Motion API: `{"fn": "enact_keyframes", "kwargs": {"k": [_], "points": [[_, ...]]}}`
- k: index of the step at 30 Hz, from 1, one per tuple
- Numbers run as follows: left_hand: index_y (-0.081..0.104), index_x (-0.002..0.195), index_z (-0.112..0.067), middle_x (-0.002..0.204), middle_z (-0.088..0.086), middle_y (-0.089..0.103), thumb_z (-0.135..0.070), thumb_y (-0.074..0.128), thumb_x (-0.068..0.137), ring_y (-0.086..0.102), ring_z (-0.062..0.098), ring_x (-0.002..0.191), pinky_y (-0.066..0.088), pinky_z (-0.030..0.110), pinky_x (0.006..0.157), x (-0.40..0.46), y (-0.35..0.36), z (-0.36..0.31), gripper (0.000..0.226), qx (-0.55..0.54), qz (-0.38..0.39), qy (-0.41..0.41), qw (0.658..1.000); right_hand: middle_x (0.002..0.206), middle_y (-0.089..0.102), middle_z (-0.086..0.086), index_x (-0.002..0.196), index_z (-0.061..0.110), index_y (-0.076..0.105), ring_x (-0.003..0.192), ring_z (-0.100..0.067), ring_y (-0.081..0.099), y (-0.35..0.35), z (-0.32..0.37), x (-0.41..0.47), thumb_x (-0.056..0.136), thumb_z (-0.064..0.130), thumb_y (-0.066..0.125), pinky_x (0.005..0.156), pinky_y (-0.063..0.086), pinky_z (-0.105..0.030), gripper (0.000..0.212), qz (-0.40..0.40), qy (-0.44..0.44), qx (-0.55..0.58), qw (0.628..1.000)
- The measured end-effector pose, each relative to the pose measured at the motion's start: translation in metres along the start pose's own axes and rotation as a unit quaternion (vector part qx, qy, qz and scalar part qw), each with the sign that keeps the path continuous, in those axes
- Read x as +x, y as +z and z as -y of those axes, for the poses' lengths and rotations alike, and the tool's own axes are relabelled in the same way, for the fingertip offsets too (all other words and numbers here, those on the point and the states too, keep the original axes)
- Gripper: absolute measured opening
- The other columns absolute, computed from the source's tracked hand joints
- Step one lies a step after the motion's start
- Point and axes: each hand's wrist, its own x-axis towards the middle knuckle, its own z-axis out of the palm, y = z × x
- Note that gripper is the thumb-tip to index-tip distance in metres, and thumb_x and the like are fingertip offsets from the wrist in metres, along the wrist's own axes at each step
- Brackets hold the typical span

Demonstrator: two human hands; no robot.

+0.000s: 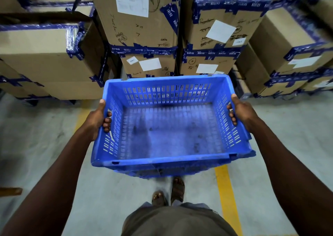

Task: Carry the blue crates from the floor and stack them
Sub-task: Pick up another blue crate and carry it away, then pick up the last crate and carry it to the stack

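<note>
Between both hands (97,120), slotted plastic crate (169,131)

Head view, steeply downward, close over hands (173,116)

Stacked cardboard boxes (138,19) bound with blue printed tape (144,49) fill the far side, several bearing white labels (132,1) (and handwritten marks). The grey concrete floor (36,145) carries yellow painted lines (228,196).

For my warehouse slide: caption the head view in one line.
Left hand and right hand grip an empty blue crate by its sides, facing taped cardboard boxes.
</note>
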Motion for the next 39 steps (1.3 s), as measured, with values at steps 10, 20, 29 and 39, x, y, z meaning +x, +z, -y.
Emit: {"fn": "enact_keyframes", "kwargs": {"k": [10, 20, 29, 39], "points": [[0.061, 0.107, -0.01, 0.104, 0.015, 0.067, -0.063, 0.039, 0.096, 0.063, 0.035, 0.09, 0.047, 0.039, 0.076, -0.011, 0.006, 0.018, 0.058, 0.25, -0.13, 0.235, 0.93, 0.138, 0.059, -0.015, 0.141, 0.019, 0.045, 0.122, -0.037, 0.058, 0.001, -0.019, -0.019, 0.096, 0.064, 0.041, 0.098, 0.047, -0.049, 0.065, -0.08, -0.15, -0.234, 0.957], [0.037, 0.148, -0.003, 0.151, 0.019, 0.043, -0.043, 0.049, 0.099, 0.039, 0.031, 0.14, 0.026, 0.034, 0.114, -0.088, 0.082, 0.028, 0.064, 0.232, -0.097, 0.391, 0.885, 0.158, 0.039, -0.012, 0.157, 0.016, 0.025, 0.141, -0.034, 0.04, 0.009, -0.046, -0.108, 0.094, 0.065, 0.041, 0.109, 0.039, -0.053, 0.081, -0.143, -0.23, -0.229, 0.935], [0.047, 0.141, -0.012, 0.138, 0.006, 0.057, -0.048, 0.051, 0.095, 0.054, 0.018, 0.13, 0.043, 0.049, 0.107, -0.19, 0.208, 0.056, 0.058, 0.125, 0.093, 0.468, 0.87, 0.16, 0.038, -0.001, 0.157, 0.03, 0.022, 0.141, -0.023, 0.043, -0.051, -0.094, -0.17, 0.093, 0.068, 0.042, 0.112, 0.039, -0.05, 0.077, -0.207, -0.199, -0.092, 0.954], [0.05, 0.139, -0.018, 0.13, -0.003, 0.061, -0.049, 0.05, 0.096, 0.058, 0.009, 0.121, 0.049, 0.044, 0.101, -0.308, 0.4, 0.102, 0.053, 0.129, 0.223, 0.476, 0.841, 0.156, 0.041, 0.006, 0.157, 0.03, 0.025, 0.126, -0.014, 0.054, -0.214, -0.189, -0.213, 0.095, 0.06, 0.047, 0.102, 0.048, -0.04, 0.073, -0.266, -0.134, -0.009, 0.955]]}}
